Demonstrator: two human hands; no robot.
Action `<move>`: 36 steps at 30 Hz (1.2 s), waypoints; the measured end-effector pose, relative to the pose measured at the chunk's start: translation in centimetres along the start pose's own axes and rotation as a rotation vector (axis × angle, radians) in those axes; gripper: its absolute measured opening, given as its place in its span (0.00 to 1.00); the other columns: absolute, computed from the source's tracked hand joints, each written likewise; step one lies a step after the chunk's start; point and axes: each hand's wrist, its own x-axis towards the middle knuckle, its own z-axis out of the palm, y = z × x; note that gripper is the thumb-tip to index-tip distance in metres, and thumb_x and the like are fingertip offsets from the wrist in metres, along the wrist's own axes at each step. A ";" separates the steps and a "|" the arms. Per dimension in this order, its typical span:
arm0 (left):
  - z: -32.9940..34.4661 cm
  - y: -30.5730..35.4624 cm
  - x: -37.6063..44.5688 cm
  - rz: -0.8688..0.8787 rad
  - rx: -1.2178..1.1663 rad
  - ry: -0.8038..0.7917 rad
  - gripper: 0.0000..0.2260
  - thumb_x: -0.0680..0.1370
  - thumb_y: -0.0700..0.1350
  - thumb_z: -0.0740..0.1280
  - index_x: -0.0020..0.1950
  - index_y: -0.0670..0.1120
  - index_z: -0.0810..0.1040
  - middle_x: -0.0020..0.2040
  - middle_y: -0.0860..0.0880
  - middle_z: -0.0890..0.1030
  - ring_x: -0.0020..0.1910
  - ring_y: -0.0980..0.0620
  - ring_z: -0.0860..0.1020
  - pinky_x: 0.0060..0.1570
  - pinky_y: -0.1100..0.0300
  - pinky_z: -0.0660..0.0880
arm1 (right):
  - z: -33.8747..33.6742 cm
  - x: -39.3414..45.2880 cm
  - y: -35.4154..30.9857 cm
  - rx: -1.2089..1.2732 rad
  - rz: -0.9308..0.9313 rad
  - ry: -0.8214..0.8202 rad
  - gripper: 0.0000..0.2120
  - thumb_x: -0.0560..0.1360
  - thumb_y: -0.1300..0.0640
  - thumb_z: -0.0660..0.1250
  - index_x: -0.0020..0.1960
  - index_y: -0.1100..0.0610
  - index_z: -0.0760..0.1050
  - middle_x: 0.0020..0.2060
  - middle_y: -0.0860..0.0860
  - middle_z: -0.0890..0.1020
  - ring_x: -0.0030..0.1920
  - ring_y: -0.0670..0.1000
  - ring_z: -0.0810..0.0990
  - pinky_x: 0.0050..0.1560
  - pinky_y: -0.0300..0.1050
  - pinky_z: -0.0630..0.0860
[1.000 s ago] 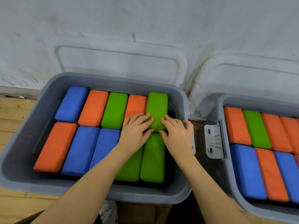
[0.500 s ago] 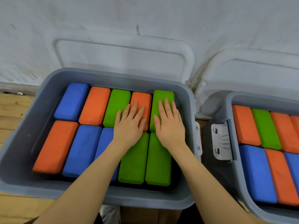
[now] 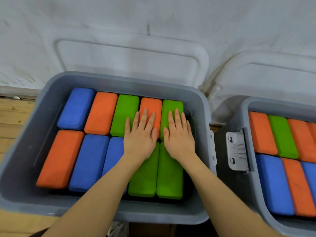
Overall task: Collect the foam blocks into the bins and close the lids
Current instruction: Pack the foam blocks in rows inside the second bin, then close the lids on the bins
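A grey bin [image 3: 30,137] in front of me is packed with several blue, orange and green foam blocks in two rows. My left hand [image 3: 140,135] lies flat with straight fingers on the back orange block [image 3: 151,106] and the green block [image 3: 124,115] beside it. My right hand [image 3: 178,134] presses flat on the rightmost back green block [image 3: 172,106]. Both palms partly cover the two front green blocks [image 3: 157,177]. A second grey bin [image 3: 246,106] at the right also holds several blocks [image 3: 273,183].
Both bins' white lids [image 3: 130,53] [image 3: 266,74] stand open, leaning back against the white wall. A white latch [image 3: 236,149] hangs on the right bin's left wall. Wooden floor [image 3: 15,113] shows at the left, and a dark gap separates the bins.
Both hands went from curled on the rightmost green block to flat, with fingers spread forward over the back row. The green block now lies level with its neighbours.
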 end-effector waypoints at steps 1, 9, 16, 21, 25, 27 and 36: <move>-0.4 0.1 -0.1 0.008 0.010 -0.025 0.25 0.79 0.56 0.44 0.76 0.52 0.59 0.76 0.48 0.58 0.74 0.44 0.58 0.70 0.42 0.51 | -0.2 -0.1 0.0 0.004 0.010 -0.018 0.31 0.76 0.44 0.37 0.77 0.54 0.49 0.77 0.54 0.49 0.76 0.54 0.47 0.74 0.53 0.45; -6.7 -0.7 2.3 0.059 -0.015 -0.011 0.22 0.79 0.52 0.55 0.70 0.46 0.69 0.71 0.42 0.67 0.68 0.40 0.67 0.65 0.47 0.64 | -6.5 1.3 -1.1 0.152 0.043 -0.037 0.23 0.80 0.51 0.56 0.74 0.56 0.61 0.74 0.54 0.61 0.73 0.57 0.60 0.69 0.53 0.60; -14.5 -3.2 8.8 0.199 -0.010 0.399 0.22 0.75 0.50 0.56 0.62 0.42 0.77 0.62 0.40 0.77 0.58 0.39 0.77 0.52 0.46 0.74 | -13.2 7.1 -2.3 0.301 -0.009 0.363 0.23 0.79 0.54 0.60 0.73 0.54 0.63 0.75 0.53 0.60 0.73 0.58 0.60 0.68 0.58 0.63; -14.4 -4.3 14.1 0.114 -0.029 0.332 0.23 0.80 0.52 0.56 0.75 0.48 0.62 0.76 0.45 0.59 0.74 0.42 0.58 0.68 0.42 0.56 | -12.6 12.9 -3.0 0.046 0.042 0.303 0.29 0.80 0.46 0.54 0.77 0.46 0.46 0.77 0.47 0.44 0.76 0.55 0.42 0.70 0.68 0.41; -12.0 -5.9 16.7 0.116 -0.015 0.318 0.26 0.80 0.56 0.54 0.76 0.48 0.58 0.76 0.45 0.57 0.75 0.40 0.54 0.69 0.39 0.53 | -9.5 14.7 -2.6 -0.069 0.020 0.295 0.33 0.79 0.43 0.55 0.77 0.47 0.40 0.77 0.50 0.43 0.76 0.57 0.41 0.68 0.69 0.36; -10.8 -6.3 17.2 0.149 0.010 0.412 0.25 0.78 0.56 0.54 0.71 0.45 0.68 0.71 0.42 0.68 0.71 0.36 0.63 0.64 0.36 0.62 | -8.8 14.9 -2.5 -0.088 0.020 0.382 0.35 0.77 0.44 0.61 0.77 0.49 0.48 0.76 0.54 0.54 0.75 0.62 0.51 0.68 0.69 0.40; -9.6 -8.2 18.6 0.287 -0.012 0.786 0.18 0.74 0.54 0.63 0.64 0.55 0.71 0.63 0.46 0.74 0.68 0.40 0.65 0.64 0.43 0.58 | -8.7 15.8 -2.2 -0.153 0.008 0.612 0.22 0.74 0.45 0.62 0.66 0.49 0.67 0.65 0.57 0.73 0.68 0.72 0.63 0.60 0.79 0.54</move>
